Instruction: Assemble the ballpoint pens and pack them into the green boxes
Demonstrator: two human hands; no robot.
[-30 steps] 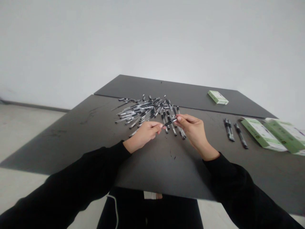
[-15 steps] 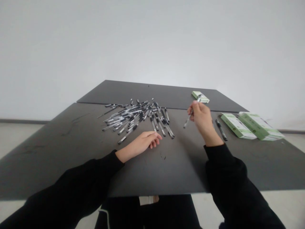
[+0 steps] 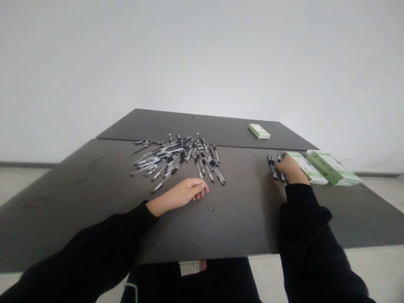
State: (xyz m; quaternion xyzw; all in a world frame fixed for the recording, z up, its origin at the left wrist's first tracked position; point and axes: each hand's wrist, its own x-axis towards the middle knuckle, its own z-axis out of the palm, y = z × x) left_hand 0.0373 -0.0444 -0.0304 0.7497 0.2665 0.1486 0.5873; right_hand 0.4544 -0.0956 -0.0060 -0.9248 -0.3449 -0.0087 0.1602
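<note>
My right hand (image 3: pixel 292 169) is down on the table's right side, its fingers closed at a dark-capped pen (image 3: pixel 280 168); much of the grip is hidden behind the hand. Just left of it lie a couple more pens (image 3: pixel 272 167), side by side. My left hand (image 3: pixel 191 190) rests on the table with loosely bent fingers and nothing in it. Beyond its fingertips spreads a loose heap of clear-barrelled pens (image 3: pixel 172 158) with black caps, pointing in various directions.
Two green-and-white boxes (image 3: pixel 331 168) lie side by side right of my right hand. Another such box (image 3: pixel 259 131) lies farther back, past the seam in the dark tabletop (image 3: pixel 236 227). A pale wall (image 3: pixel 202 54) stands behind the table.
My right hand has moved right and down to the tabletop beside the boxes, carrying the pen it held in the air. The left hand stays resting; the view has shifted slightly.
</note>
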